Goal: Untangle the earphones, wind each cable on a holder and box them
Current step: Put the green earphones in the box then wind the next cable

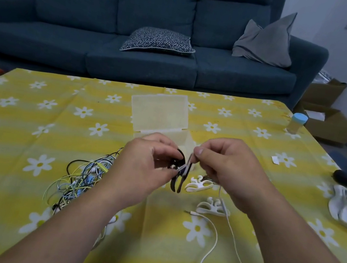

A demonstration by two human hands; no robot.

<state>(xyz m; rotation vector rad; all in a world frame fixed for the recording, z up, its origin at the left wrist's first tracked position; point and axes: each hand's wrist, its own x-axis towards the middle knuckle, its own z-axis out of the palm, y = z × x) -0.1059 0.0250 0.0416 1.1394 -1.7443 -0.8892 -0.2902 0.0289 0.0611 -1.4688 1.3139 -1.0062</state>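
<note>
- Between the two hands, above the middle of the table, a black holder [176,182] of flat, smooth plastic is held off the cloth. Its long axis stands nearly upright, leaning a little to the right at the top, and its forked end points down.
- The left hand [146,168] grips the holder from the left, with fingers curled round its rounded upper part and the thumb beside it.
- The right hand [228,166] has thumb and forefinger pinched together on a thin white cable [237,253] at the holder's top. A few pale turns cross the holder's waist.
- Both forearms reach in from the near edge, wrists level, knuckles facing up.
- From under the right hand the cable trails down over the cloth in a long loose loop. Its metal jack plug [189,212] lies flat, pointing left.
- Two white holders [197,185] [210,208], fishbone-shaped with curled prongs, lie just below the right hand.
- A tangle of cables [77,182] in black, blue, yellow-green and white sits left of the left wrist.
- A translucent, frosted box [159,113] stands behind the hands with its lid open.
- The tablecloth [34,124] is yellow with white daisies.
</note>
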